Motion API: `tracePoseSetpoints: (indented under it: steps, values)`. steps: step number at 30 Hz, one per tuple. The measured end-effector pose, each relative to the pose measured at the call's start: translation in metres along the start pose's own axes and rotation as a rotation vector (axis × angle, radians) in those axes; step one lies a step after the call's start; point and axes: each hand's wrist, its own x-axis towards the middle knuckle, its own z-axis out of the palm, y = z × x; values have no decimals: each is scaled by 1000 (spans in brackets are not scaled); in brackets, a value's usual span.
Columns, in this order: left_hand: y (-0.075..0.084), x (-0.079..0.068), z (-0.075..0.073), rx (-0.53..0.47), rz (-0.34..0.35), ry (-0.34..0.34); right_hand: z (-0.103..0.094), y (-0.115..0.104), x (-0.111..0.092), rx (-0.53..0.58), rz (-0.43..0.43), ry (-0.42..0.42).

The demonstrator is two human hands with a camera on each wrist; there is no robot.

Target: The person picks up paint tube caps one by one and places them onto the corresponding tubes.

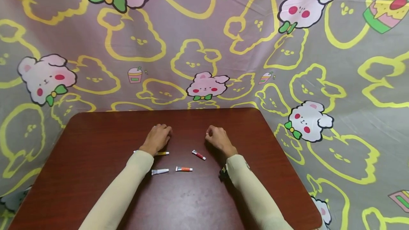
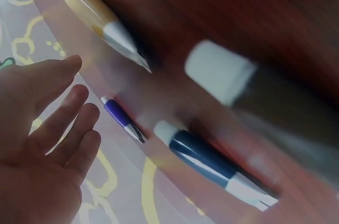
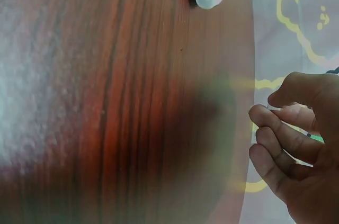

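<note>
My left hand (image 1: 158,138) hovers over the table with relaxed fingers, nothing between them. Below its wrist lies a yellow paint tube (image 1: 163,153), partly hidden. In the left wrist view a purple tube (image 2: 117,113), a dark blue tube (image 2: 204,160) and a blurred dark tube (image 2: 286,107) with a white cap also lie near that hand. My right hand (image 1: 219,139) is bent over the table's far right part, thumb and index finger pinching a small whitish thing (image 3: 271,107), mostly hidden by the fingers. To its left lies a red tube (image 1: 198,154).
An orange tube (image 1: 184,169) and a pale silvery tube (image 1: 159,171) lie nearer to me on the brown table (image 1: 191,201). A cartoon-printed cloth (image 1: 179,27) hangs behind the table's far edge and along its sides.
</note>
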Motion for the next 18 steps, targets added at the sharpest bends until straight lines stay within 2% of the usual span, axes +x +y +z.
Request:
tracePoseSetpoints:
  steps: [8,18]
  values:
    - [-9,0,-1,-1,-70,-8,-3,-11,-7,33,10,-2]
    - [-18,1,-4,39,-134,-15,-9,-28,-15,63,-64,70]
